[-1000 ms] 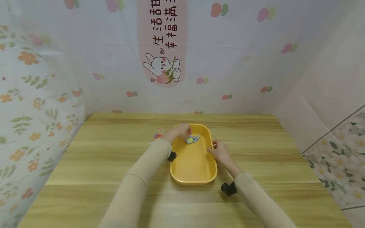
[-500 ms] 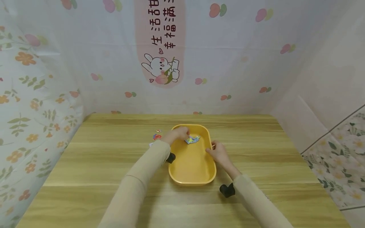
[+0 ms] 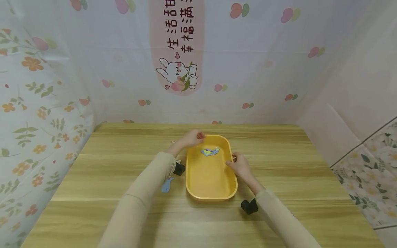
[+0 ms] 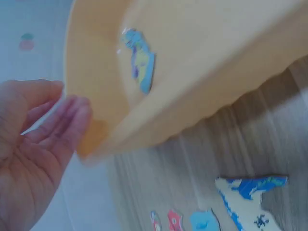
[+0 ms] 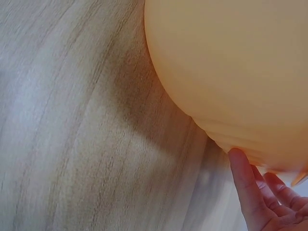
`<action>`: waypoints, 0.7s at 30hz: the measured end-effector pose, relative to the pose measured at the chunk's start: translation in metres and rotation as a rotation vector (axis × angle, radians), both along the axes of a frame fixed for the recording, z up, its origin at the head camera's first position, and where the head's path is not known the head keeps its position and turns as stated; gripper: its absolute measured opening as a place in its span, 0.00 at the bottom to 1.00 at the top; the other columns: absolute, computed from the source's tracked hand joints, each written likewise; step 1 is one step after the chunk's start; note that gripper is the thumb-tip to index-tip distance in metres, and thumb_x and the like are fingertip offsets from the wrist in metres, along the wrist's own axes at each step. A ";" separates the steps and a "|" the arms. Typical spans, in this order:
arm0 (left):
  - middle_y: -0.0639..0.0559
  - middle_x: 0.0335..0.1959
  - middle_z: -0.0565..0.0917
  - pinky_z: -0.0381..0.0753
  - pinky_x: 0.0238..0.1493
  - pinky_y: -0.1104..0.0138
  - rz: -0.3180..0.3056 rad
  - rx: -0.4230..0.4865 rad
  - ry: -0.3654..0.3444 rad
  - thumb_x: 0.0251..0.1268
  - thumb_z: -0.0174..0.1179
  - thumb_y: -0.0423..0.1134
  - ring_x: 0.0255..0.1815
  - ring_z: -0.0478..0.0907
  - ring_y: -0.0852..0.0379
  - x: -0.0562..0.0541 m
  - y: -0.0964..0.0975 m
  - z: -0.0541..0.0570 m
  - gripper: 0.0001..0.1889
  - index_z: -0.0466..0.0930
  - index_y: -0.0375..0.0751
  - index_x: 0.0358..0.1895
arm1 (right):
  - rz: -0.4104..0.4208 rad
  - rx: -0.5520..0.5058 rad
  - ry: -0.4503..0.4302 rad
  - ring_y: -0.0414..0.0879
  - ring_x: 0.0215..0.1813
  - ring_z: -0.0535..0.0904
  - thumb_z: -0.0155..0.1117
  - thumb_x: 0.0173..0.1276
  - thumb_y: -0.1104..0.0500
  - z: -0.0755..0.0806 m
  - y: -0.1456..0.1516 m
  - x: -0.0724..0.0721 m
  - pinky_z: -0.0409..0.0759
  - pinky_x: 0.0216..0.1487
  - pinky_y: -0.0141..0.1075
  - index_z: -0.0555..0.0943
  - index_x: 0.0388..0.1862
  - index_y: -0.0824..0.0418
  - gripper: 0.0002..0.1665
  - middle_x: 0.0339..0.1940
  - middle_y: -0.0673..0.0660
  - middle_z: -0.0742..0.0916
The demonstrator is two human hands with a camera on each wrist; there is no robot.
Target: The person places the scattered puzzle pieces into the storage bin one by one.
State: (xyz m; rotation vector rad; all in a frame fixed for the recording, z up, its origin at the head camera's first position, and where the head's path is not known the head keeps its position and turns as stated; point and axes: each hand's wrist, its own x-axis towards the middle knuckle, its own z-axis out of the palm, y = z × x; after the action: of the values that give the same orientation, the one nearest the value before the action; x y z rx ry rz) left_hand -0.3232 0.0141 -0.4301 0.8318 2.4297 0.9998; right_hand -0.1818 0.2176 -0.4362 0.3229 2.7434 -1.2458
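A yellow plastic tray (image 3: 211,179) stands on the table. Inside, near its far end, lies a small flat cut-out piece (image 3: 210,151) in blue, yellow and purple, which also shows in the left wrist view. My left hand (image 3: 193,138) hovers at the tray's far left corner, fingers loosely bent, with nothing between them; in the left wrist view its fingertips overlap the tray's edge. My right hand (image 3: 240,165) grips the right rim, thumb over the inner side and fingers outside. In the right wrist view, fingers (image 5: 245,183) rest against the tray's wall.
Left of the tray, a blue cut-out piece (image 3: 166,186) lies on the wooden table (image 3: 108,172). The left wrist view shows a larger white-and-blue piece (image 4: 250,199), a red piece (image 4: 175,220) and a light blue one (image 4: 204,220). A patterned cloth (image 3: 248,69) hangs behind.
My left hand has left the cut-out piece in the tray and moved up and left to the corner. The right hand keeps its hold on the rim.
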 end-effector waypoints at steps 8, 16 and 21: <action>0.46 0.41 0.80 0.76 0.46 0.66 0.193 0.208 0.068 0.63 0.55 0.40 0.43 0.76 0.53 -0.031 -0.040 -0.031 0.12 0.76 0.36 0.45 | 0.004 -0.014 0.001 0.45 0.28 0.76 0.57 0.59 0.63 0.002 0.000 0.002 0.76 0.25 0.30 0.73 0.47 0.74 0.19 0.32 0.64 0.80; 0.44 0.43 0.79 0.77 0.47 0.60 0.291 0.169 0.080 0.60 0.58 0.50 0.45 0.76 0.50 -0.105 -0.076 -0.131 0.19 0.75 0.38 0.45 | 0.006 -0.005 -0.012 0.44 0.27 0.76 0.57 0.61 0.62 0.004 0.000 0.003 0.75 0.24 0.30 0.72 0.49 0.73 0.20 0.34 0.64 0.80; 0.38 0.43 0.79 0.78 0.45 0.60 0.311 0.131 0.100 0.63 0.56 0.44 0.43 0.76 0.47 -0.066 -0.084 -0.089 0.17 0.74 0.31 0.45 | 0.001 -0.002 -0.005 0.45 0.28 0.76 0.57 0.61 0.62 0.003 0.000 0.004 0.76 0.26 0.31 0.72 0.49 0.73 0.20 0.35 0.64 0.80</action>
State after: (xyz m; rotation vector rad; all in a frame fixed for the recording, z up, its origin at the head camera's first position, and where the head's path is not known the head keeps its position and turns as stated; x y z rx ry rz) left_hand -0.3891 -0.0700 -0.5190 0.5648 2.6584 1.2685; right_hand -0.1778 0.2174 -0.4329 0.3241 2.7377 -1.2452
